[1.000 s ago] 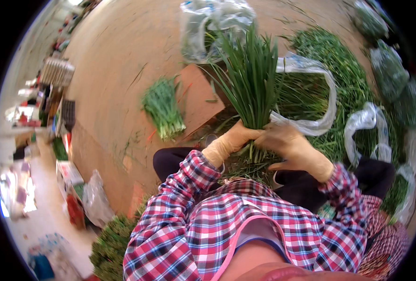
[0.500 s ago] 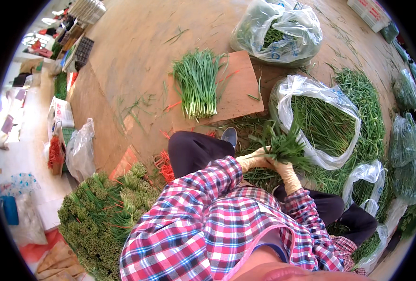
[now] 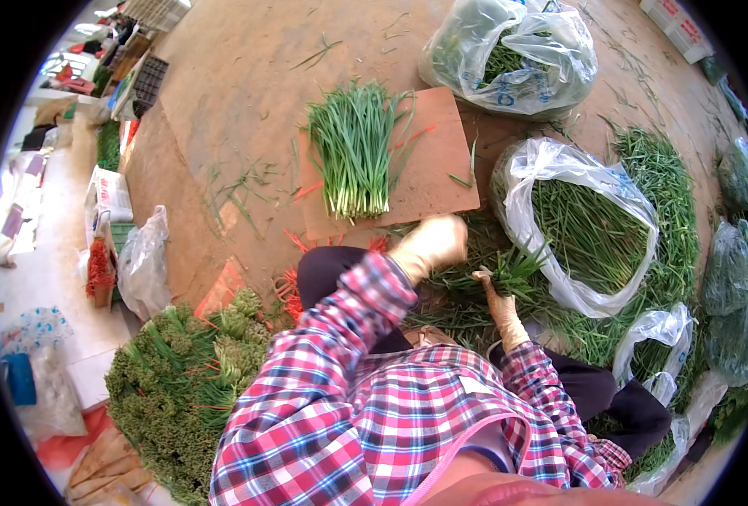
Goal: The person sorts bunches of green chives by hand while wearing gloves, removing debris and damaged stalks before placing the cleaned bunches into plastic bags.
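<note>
My right hand point(image 3: 498, 308), in a pale glove, is closed around a small bunch of green chives point(image 3: 515, 271) beside the open plastic bag. My left hand point(image 3: 434, 246), gloved alike, is raised apart from it, just in front of the board; motion smears its fingers, so what they hold, if anything, does not show. A thick bundle of chives point(image 3: 355, 156) lies on the flat brown board point(image 3: 441, 181), its white ends toward me. Under it passes a red tie strip point(image 3: 309, 191). Long loose greens fill the open clear bag point(image 3: 521, 173).
A second stuffed bag point(image 3: 542, 80) stands farther back. Loose greens point(image 3: 673, 194) spread around the open bag. At my left are tied bunches with bud-like tips point(image 3: 171, 405) and red strips point(image 3: 289, 295). Beyond them stand a crumpled clear bag point(image 3: 144, 266) and a white box point(image 3: 111, 194).
My left hand has left the bunch and moved forward and left toward the board. The right hand has drawn slightly left and keeps the bunch. The view has shifted slightly.
</note>
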Available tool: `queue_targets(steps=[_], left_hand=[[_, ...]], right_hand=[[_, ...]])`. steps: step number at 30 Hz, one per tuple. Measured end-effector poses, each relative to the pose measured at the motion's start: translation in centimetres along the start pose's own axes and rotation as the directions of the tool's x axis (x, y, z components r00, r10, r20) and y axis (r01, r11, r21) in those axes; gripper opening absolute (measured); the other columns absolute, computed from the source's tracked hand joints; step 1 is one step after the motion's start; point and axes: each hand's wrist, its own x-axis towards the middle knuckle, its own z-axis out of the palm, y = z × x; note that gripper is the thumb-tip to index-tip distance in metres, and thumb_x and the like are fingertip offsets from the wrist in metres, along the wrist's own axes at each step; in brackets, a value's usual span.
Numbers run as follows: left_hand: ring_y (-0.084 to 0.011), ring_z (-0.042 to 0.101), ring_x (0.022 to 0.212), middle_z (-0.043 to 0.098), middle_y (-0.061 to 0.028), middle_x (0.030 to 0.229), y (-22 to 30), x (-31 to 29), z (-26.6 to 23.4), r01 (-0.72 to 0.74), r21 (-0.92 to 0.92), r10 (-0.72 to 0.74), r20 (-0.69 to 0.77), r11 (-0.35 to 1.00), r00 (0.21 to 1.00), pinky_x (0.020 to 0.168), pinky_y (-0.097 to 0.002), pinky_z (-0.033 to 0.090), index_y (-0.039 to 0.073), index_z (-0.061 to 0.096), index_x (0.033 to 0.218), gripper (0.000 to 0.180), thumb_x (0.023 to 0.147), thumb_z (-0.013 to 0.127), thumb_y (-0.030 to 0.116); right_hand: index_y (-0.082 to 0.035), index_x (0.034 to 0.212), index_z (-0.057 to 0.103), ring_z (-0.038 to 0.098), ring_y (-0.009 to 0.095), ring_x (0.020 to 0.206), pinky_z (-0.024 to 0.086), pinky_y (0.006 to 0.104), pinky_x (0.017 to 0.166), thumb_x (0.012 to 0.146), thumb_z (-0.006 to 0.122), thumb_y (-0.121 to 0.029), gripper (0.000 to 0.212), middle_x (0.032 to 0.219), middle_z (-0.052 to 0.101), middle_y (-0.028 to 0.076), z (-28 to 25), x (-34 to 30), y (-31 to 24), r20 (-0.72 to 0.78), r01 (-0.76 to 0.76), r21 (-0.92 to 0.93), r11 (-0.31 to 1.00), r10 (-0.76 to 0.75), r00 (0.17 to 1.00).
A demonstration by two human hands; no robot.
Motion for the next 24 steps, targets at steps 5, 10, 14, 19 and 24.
queue_targets(steps=[5, 10, 14, 19, 24], left_hand=[[-0.0272, 0.067, 0.098, 0.071, -0.0100, 0.103, -14.2, 2.7, -14.1, 0.208, -0.471, -0.469, -0.548, 0.857, 0.692, 0.089, -0.0372, 0.052, 0.015, 0.075, 0.095, 0.022, 0.084, 0.061, 0.029], [-0.0261, 0.066, 0.105, 0.070, -0.0110, 0.109, -27.5, 2.9, -14.1, 0.583, -0.447, -0.734, -0.420, 0.679, 0.533, 0.093, -0.0367, 0.050, 0.014, 0.074, 0.102, 0.029, 0.082, 0.068, 0.033], [-0.0264, 0.065, 0.105, 0.070, -0.0115, 0.111, -27.7, 3.3, -12.4, 0.554, -0.599, -0.808, -0.327, 0.579, 0.491, 0.093, -0.0361, 0.049, 0.009, 0.072, 0.107, 0.042, 0.076, 0.078, 0.038], [-0.0252, 0.066, 0.103, 0.071, -0.0115, 0.109, -28.0, 3.4, -11.9, 0.509, -0.606, -0.779, -0.346, 0.611, 0.523, 0.092, -0.0352, 0.050, 0.008, 0.072, 0.105, 0.044, 0.074, 0.081, 0.038], [-0.0220, 0.067, 0.097, 0.072, -0.0094, 0.102, -30.2, 4.5, -11.2, 0.502, -0.662, -0.806, -0.283, 0.557, 0.520, 0.090, -0.0326, 0.050, 0.008, 0.073, 0.102, 0.039, 0.073, 0.082, 0.033]], right_hand=[[-0.004, 0.099, 0.070, 0.063, 0.021, 0.108, 0.046, 0.0332, 0.094, 0.098, 0.058, -0.026, 0.025, 0.100, 0.071, 0.005, 0.1, -0.5, -2.0, 0.002, -0.060, -0.018, 0.998, 0.060, 0.998], [-0.004, 0.099, 0.069, 0.064, 0.021, 0.105, 0.046, 0.0337, 0.094, 0.098, 0.058, -0.023, 0.022, 0.099, 0.072, 0.005, 1.4, -0.9, -2.4, 0.034, -0.047, -0.002, 0.999, 0.047, 0.998], [-0.003, 0.099, 0.068, 0.063, 0.024, 0.108, 0.045, 0.0360, 0.097, 0.099, 0.057, -0.024, 0.023, 0.097, 0.071, 0.005, 1.1, -0.3, -2.0, 0.025, -0.056, 0.054, 0.997, 0.055, 0.998], [-0.002, 0.097, 0.068, 0.063, 0.022, 0.106, 0.046, 0.0341, 0.096, 0.098, 0.059, -0.024, 0.024, 0.097, 0.070, 0.006, 1.4, 0.1, -2.5, 0.010, -0.119, 0.063, 0.991, 0.119, 0.993], [-0.002, 0.100, 0.068, 0.063, 0.021, 0.107, 0.048, 0.0337, 0.094, 0.099, 0.056, -0.022, 0.024, 0.100, 0.070, 0.006, 1.1, -0.4, -2.9, 0.033, -0.148, 0.169, 0.974, 0.144, 0.989]])
